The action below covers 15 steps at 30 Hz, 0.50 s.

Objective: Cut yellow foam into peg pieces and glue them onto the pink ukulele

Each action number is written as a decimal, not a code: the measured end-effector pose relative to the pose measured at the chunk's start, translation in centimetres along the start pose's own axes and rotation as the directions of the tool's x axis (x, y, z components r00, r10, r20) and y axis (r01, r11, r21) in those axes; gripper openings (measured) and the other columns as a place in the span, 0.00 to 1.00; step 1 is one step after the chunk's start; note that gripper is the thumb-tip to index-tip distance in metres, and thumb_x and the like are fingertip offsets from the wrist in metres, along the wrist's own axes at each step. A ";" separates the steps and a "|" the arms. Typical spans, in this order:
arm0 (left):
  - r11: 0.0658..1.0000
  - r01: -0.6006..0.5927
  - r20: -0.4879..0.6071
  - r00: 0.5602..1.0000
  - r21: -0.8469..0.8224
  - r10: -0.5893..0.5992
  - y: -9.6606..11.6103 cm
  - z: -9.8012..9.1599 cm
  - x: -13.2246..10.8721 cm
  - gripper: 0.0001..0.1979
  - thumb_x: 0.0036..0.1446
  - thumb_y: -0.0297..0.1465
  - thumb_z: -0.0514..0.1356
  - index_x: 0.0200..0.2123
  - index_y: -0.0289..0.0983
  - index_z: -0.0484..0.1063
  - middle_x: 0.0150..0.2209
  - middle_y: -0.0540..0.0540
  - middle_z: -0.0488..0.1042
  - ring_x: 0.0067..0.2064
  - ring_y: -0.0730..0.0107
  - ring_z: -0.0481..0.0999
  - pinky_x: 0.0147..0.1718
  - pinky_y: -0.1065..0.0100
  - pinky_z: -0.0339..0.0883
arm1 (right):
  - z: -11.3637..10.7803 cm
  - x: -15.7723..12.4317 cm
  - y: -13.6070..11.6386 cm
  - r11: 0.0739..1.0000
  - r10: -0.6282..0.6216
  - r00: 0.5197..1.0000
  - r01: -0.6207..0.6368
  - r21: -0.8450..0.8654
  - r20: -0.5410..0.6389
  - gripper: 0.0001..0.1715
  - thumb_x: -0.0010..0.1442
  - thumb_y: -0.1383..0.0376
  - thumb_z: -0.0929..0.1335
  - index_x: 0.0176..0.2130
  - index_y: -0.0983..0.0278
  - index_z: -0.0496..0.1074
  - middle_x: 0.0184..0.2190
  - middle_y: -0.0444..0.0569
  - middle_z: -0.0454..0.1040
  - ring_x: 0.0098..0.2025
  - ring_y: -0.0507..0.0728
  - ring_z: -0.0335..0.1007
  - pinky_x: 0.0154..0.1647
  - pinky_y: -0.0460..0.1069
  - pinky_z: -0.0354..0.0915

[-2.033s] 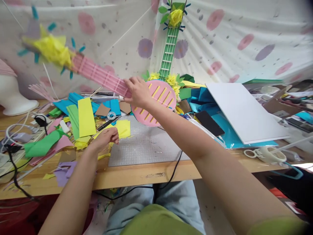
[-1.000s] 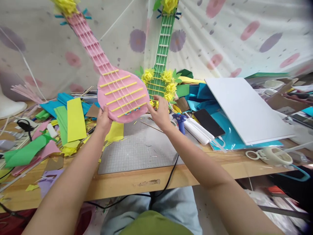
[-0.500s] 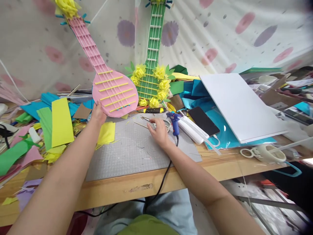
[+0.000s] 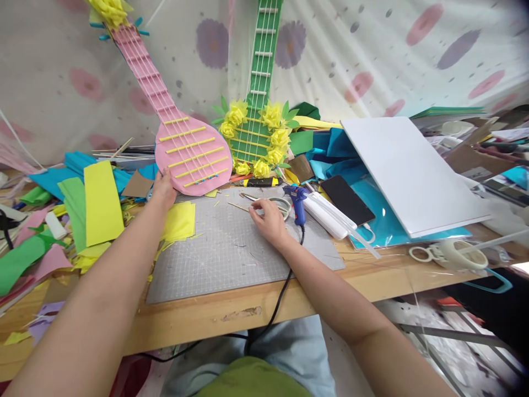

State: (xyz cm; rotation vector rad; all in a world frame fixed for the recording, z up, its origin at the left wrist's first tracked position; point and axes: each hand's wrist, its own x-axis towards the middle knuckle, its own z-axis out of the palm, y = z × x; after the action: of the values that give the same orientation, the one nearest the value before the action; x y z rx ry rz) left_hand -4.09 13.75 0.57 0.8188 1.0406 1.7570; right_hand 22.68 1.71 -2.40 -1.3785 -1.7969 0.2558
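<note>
My left hand is closed on the lower left edge of a pink paper lute, which leans back with yellow strips and white strings across its body. My right hand rests on the grey cutting mat, fingers loosely bent and thumb apart. Close to its fingertips lies a thin wooden stick. Scissors lie just behind this hand, partly hidden by it. To its right is a blue glue gun with a black cord. A green paper lute with yellow flowers stands behind.
Coloured paper scraps crowd the left side, with yellow sheets on the mat. At right lie a white power strip, a black phone, a large white board and a tape roll. A yellow-black cutter lies behind the mat.
The view has shifted slightly, so the green lute sits higher in the picture. Both hands keep their places, the left still on the pink lute.
</note>
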 end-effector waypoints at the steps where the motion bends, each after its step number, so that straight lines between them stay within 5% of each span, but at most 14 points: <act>1: 1.000 0.016 0.006 1.000 0.014 -0.016 0.1 -0.1 0.0 0.17 0.61 0.32 0.47 0.53 0.36 0.55 0.57 0.46 0.60 0.50 0.73 0.66 0.53 0.56 0.58 | 0.0 0.0 0.0 1.000 -0.003 1.000 0.003 -0.004 0.001 0.09 0.56 0.62 0.62 0.34 0.64 0.67 0.32 0.50 0.72 0.38 0.57 0.66 0.41 0.52 0.61; 11: 0.965 0.076 0.075 0.992 0.252 -0.098 2.5 -2.1 -0.9 0.14 0.59 0.35 0.50 0.47 0.35 0.62 0.49 0.45 0.68 0.44 0.76 0.69 0.47 0.63 0.62 | 0.4 -0.2 0.2 0.999 -0.016 1.000 0.016 -0.036 0.015 0.08 0.56 0.63 0.62 0.34 0.64 0.67 0.32 0.49 0.72 0.37 0.56 0.65 0.41 0.50 0.59; 15: 0.828 -0.106 0.072 0.994 0.551 0.080 3.1 -3.0 -1.0 0.19 0.60 0.41 0.45 0.44 0.32 0.62 0.43 0.43 0.71 0.40 0.75 0.68 0.41 0.67 0.64 | 0.2 -0.4 0.0 0.998 -0.012 1.000 0.014 -0.055 0.026 0.08 0.56 0.63 0.62 0.34 0.64 0.67 0.31 0.49 0.71 0.37 0.56 0.65 0.41 0.50 0.58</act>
State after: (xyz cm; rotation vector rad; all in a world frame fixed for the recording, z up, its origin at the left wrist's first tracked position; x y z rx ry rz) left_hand -7.44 11.22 1.95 1.2792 1.5361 1.5108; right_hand 22.56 1.47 -2.73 -1.4070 -1.8460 0.2197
